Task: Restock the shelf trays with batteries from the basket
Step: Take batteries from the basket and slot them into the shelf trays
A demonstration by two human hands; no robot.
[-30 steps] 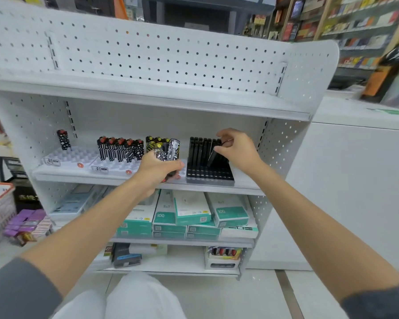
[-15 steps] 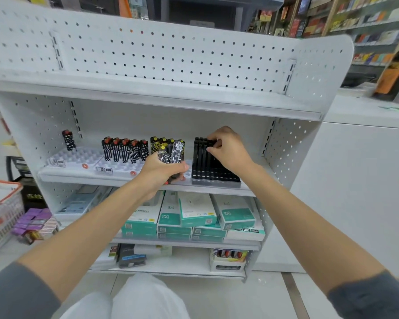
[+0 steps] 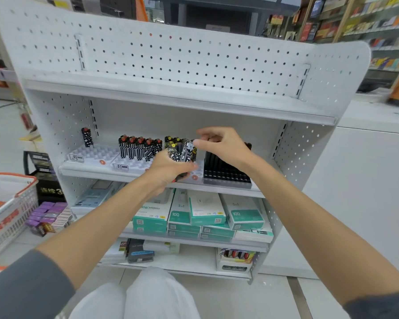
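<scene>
Shelf, basket well off to the left — the batteries are up at the middle level, in hand.
The left hand grips the bundle, long axes near upright, just before the white tray. The right hand, nearer the black tray, curls its fingertips at the bundle's top — pinched or not, I cannot tell.

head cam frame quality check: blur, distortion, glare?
Head view: wide-angle lens bows the white shelf unit. The right hand is smeared by motion blur at its fingertips. The left hand and the batteries it grips are sharper. Background store shelves are soft. Lighting is even, no harsh glare.
</scene>
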